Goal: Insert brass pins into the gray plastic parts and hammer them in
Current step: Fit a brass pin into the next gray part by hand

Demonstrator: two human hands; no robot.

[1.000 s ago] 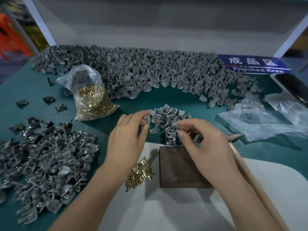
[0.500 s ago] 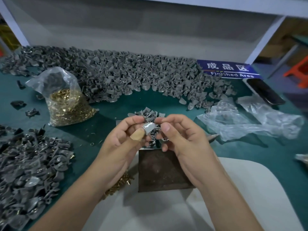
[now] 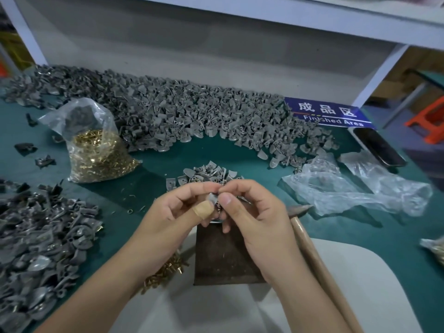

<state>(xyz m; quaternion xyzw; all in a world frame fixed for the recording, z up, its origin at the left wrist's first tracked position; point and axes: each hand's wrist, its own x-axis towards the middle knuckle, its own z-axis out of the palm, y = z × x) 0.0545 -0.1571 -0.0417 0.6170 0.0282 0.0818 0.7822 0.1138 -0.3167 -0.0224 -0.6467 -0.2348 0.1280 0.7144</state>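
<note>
Hundreds of gray plastic parts [image 3: 192, 116] lie in a long bank across the far side of the green tabletop [image 3: 396, 236], well beyond my hands, with a second heap [image 3: 40, 236] off to my left and a small cluster [image 3: 206, 174] just past my fingertips. A blue sign [image 3: 329, 115] reading "Finished Area" sits far right under a white shelf frame [image 3: 374, 75], with crumpled clear plastic [image 3: 348, 188] and a dark phone [image 3: 379, 147] to the right. A bag of brass pins [image 3: 96, 150] stands far left of my hands.

Directly beneath my hands is a dark metal block [image 3: 223, 258] on a white pad [image 3: 360, 284], and the hammer [image 3: 314, 248] lies just beside my right wrist, untouched. Loose brass pins [image 3: 165, 272] are scattered under my left forearm.

My left hand [image 3: 173, 217], thumb bandaged, pinches one gray part [image 3: 212, 197] from the left; my right hand [image 3: 254, 212] pinches at the same part from the right, fingers curled tight. I judge I am seating a pin into it, though the pin itself is too small and hidden to see. Next, I reckon, the part must go down on the block, steadied with my left, while my right takes up the hammer.
</note>
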